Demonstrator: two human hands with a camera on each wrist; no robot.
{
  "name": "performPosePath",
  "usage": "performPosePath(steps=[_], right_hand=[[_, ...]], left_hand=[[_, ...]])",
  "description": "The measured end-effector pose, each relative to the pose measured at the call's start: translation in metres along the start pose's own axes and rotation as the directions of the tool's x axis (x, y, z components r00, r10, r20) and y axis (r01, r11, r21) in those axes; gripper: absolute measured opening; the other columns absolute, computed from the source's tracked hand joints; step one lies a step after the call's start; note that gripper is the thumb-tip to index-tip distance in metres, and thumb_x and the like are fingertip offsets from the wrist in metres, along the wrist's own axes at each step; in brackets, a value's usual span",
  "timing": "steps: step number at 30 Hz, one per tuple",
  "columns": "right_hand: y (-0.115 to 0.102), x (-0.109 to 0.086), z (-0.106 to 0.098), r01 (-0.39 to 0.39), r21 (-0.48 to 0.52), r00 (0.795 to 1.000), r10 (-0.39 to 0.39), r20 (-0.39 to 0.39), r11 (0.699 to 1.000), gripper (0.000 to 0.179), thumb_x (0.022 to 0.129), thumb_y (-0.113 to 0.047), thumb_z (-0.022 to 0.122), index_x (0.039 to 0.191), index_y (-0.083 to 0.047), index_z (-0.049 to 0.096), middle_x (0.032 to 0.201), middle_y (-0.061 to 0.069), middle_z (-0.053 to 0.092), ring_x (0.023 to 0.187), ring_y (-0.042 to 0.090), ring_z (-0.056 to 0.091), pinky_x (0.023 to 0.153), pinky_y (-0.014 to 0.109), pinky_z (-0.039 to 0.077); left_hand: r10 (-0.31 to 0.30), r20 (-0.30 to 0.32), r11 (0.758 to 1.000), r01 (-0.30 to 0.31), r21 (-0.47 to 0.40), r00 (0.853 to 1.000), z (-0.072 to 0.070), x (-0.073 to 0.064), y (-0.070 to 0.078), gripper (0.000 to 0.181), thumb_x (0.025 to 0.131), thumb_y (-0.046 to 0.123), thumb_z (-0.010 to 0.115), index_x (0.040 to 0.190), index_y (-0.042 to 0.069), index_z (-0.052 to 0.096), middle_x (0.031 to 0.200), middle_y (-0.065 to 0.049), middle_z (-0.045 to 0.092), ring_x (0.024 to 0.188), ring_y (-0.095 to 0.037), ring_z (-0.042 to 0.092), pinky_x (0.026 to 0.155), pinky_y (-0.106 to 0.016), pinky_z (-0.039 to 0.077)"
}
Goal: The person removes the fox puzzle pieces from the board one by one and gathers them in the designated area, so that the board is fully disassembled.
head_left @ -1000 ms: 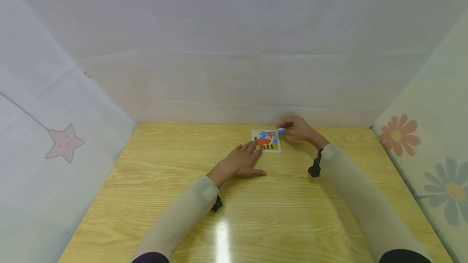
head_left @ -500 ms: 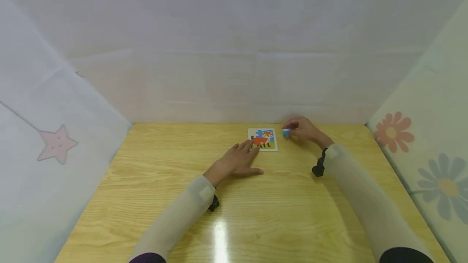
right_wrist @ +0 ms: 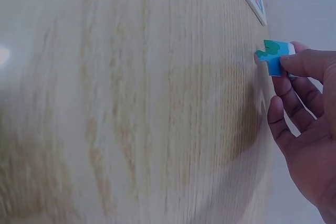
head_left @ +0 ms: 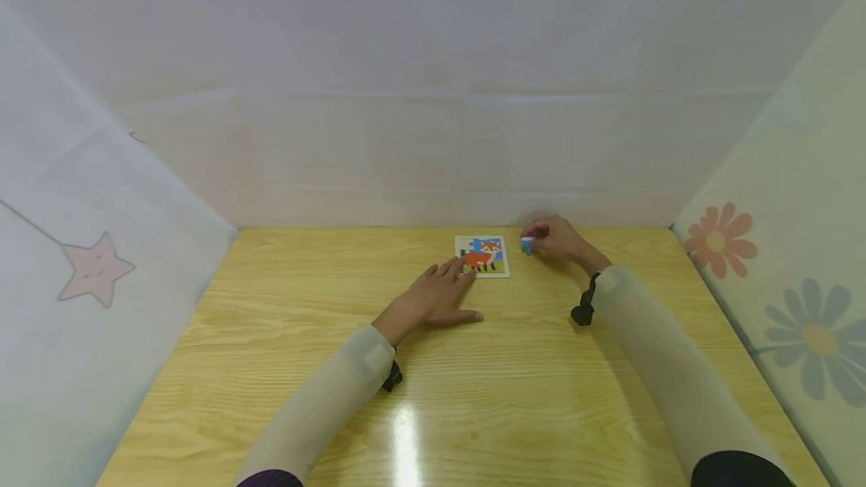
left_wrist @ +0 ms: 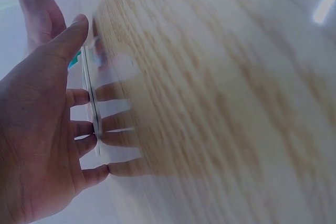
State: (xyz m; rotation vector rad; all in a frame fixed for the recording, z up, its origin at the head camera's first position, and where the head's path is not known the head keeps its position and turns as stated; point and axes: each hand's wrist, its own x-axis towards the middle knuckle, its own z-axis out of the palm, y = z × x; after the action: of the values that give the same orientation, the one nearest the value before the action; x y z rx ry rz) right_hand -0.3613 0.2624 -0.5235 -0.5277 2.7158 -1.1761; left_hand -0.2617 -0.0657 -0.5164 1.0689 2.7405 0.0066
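A small square jigsaw puzzle (head_left: 499,265) with a fox picture and a white frame lies near the table's back edge. At its upper left the picture is broken by a pale gap. My left hand (head_left: 436,295) rests with spread fingers on the puzzle's lower left edge; the left wrist view shows straight fingertips along the thin board (left_wrist: 93,103). Just right of the puzzle, my right hand (head_left: 556,239) pinches a puzzle piece (right_wrist: 273,56) between thumb and fingers. That piece is blue and green with a knob on one side, held close over the table.
The wooden table (head_left: 304,284) runs back to a pale cloth wall (head_left: 379,171). Cloth panels with a pink star (head_left: 97,269) and with flowers (head_left: 720,240) stand at the sides. Light glares off the table's front.
My right hand has drawn the puzzle piece a little away from the puzzle's right edge and turned it. My left hand stays on the puzzle. The head view has shifted slightly.
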Motion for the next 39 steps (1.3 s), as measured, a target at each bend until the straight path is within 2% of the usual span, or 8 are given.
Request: performPosePath(steps=[10, 16, 24, 29, 39], right_hand=[[0.0023, -0.0002, 0.0016, -0.013, -0.026, 1.000, 0.013, -0.019, 1.000, 0.023, 0.094, 0.005, 0.073, 0.117, 0.004, 0.077, 0.114, 0.020, 0.076, 0.108, 0.036, 0.069, 0.099, 0.051, 0.055], [0.0057, 0.0021, 0.0029, -0.032, -0.052, 0.999, 0.030, -0.032, 0.998, 0.022, 0.094, 0.004, 0.073, 0.116, 0.002, 0.078, 0.114, 0.018, 0.075, 0.108, 0.034, 0.068, 0.098, 0.050, 0.055], [0.0082, 0.0021, 0.0058, -0.044, -0.060, 0.999, 0.043, -0.025, 0.997, 0.019, 0.095, 0.002, 0.074, 0.114, -0.001, 0.079, 0.114, 0.015, 0.075, 0.108, 0.031, 0.068, 0.099, 0.049, 0.055], [0.0077, 0.0007, 0.0078, -0.048, -0.048, 0.999, 0.047, -0.022, 0.998, 0.018, 0.097, 0.001, 0.074, 0.114, 0.001, 0.078, 0.114, 0.016, 0.075, 0.109, 0.033, 0.069, 0.100, 0.050, 0.056], [0.0032, -0.0005, 0.0085, -0.054, -0.069, 0.998, 0.052, -0.036, 0.996, 0.018, 0.097, 0.001, 0.074, 0.115, 0.002, 0.078, 0.115, 0.018, 0.075, 0.111, 0.036, 0.070, 0.101, 0.052, 0.056]], left_hand=[[0.008, -0.001, 1.000, -0.008, -0.011, 1.000, -0.0004, -0.0005, 0.0004, 0.095, 0.100, 0.079, 0.043, 0.170, 0.017, 0.026, 0.177, -0.017, 0.012, 0.162, -0.035, 0.019, 0.126, -0.060, 0.028], [0.000, -0.002, 1.000, 0.000, 0.003, 1.000, -0.0011, -0.0001, 0.0007, 0.094, 0.100, 0.079, 0.043, 0.170, 0.017, 0.027, 0.177, -0.016, 0.013, 0.162, -0.035, 0.020, 0.126, -0.060, 0.029], [-0.006, 0.011, 1.000, 0.007, -0.019, 1.000, -0.0010, -0.0012, 0.0004, 0.094, 0.100, 0.079, 0.044, 0.169, 0.017, 0.028, 0.177, -0.015, 0.013, 0.162, -0.034, 0.019, 0.126, -0.059, 0.029], [-0.009, 0.019, 1.000, 0.010, -0.025, 1.000, -0.0015, -0.0027, 0.0009, 0.094, 0.101, 0.077, 0.044, 0.170, 0.017, 0.027, 0.177, -0.014, 0.013, 0.163, -0.034, 0.018, 0.127, -0.059, 0.027], [0.002, -0.002, 1.000, -0.002, -0.012, 1.000, -0.0033, -0.0037, 0.0003, 0.092, 0.101, 0.076, 0.045, 0.169, 0.016, 0.028, 0.177, -0.015, 0.015, 0.162, -0.034, 0.021, 0.127, -0.058, 0.028]])
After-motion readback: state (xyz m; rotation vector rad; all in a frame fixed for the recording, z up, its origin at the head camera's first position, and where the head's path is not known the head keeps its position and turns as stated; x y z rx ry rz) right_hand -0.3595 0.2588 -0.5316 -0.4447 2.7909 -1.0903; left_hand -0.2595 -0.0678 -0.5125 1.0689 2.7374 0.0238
